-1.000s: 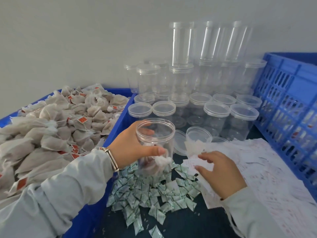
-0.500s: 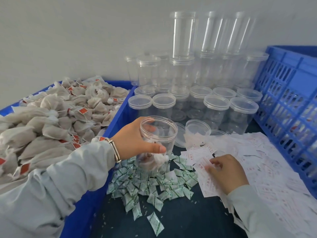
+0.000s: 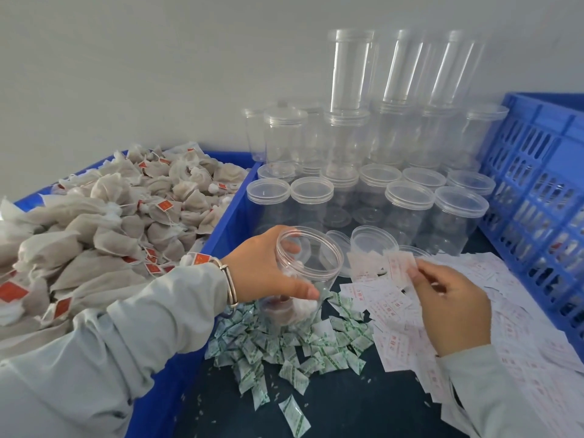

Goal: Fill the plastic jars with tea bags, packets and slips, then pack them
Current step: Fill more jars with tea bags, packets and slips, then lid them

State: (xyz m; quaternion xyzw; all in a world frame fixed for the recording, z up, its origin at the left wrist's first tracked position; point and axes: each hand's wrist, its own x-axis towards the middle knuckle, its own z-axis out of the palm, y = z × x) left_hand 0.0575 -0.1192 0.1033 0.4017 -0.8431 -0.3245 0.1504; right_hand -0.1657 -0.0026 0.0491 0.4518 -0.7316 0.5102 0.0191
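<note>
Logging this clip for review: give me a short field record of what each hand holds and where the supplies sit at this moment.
left hand: grips the open clear plastic jar, tilted
right hand: pinches a white paper slip with red print
jar contents: something white at the bottom; kind unclear
green-and-white packets: loose pile under the jar
tea bags: heaped in the blue bin, left
lidded clear jars: stacked behind

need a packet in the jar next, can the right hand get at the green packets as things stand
Probably yes, but not freely: the green packets lie uncovered just left of the right hand, nothing between them. That hand's grip already pinches a slip, which should go into the open jar first.
</note>
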